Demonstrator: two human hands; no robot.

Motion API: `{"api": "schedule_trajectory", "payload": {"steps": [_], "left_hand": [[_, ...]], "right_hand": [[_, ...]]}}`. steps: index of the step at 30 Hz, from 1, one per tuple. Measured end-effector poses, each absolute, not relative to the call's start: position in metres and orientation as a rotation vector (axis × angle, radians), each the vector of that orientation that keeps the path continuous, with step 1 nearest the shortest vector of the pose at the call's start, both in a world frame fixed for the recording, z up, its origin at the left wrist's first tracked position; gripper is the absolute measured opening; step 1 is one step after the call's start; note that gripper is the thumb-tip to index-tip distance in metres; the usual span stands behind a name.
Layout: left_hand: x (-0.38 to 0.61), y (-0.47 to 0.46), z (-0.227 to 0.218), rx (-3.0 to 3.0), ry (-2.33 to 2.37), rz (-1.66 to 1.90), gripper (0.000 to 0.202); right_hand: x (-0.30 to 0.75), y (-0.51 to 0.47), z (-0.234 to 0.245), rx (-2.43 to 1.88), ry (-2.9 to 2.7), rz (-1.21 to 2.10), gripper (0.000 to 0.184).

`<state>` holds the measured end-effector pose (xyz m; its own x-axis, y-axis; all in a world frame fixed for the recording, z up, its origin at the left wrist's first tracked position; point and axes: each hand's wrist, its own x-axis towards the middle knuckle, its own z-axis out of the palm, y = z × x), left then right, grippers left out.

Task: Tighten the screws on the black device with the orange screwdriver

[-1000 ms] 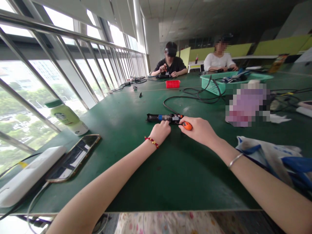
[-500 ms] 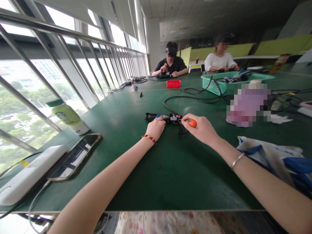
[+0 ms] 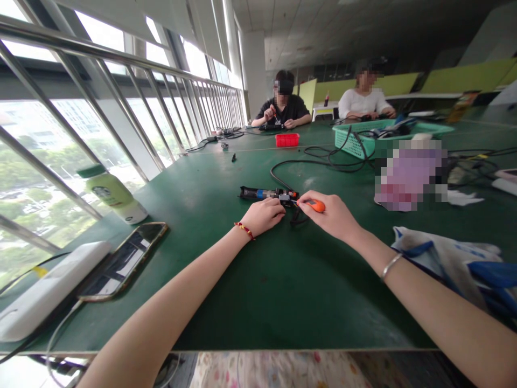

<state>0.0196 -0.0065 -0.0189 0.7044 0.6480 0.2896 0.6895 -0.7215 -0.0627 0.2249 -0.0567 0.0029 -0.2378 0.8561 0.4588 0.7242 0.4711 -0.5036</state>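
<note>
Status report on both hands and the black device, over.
Left hand against black device, grip unclear. Right hand holding orange-handled tool, pointed at device's right end. Black cable curves beyond device, not across either hand.

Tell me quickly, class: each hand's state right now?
Left hand: against the black device; whether closed cannot be told.
Right hand: closed, holding the orange-handled tool.

- Here's the black, tube-shaped device [image 3: 273,193], lying left to right on the green bench [image 3: 258,302], blue band on its barrel!
- Right end: exposed parts, a touch of orange, black cable [image 3: 272,171] meeting it from behind.
- And the orange-handled screwdriver [image 3: 316,205], handle rightward, slim shaft aimed left at those parts; contact too small to tell!
</note>
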Motion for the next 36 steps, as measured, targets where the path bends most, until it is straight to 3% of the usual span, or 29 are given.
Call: {"api": "schedule_trajectory", "payload": {"steps": [9, 27, 36], "left_hand": [[0.013, 0.003, -0.024, -2.471, -1.427, -0.998, 0.023], [0.025, 0.007, -0.022, -2.368, -1.422, -0.578, 0.020], [0.022, 0.009, -0.020, -2.456, -1.375, -0.689, 0.024]], "right_hand": [[0.226, -0.058, 0.005, -1.276, -2.022, 0.301, 0.021], [0.217, -0.060, 0.001, -1.259, -2.081, 0.306, 0.019], [0.215, -0.060, 0.001, -1.270, -2.091, 0.317, 0.019]]}}
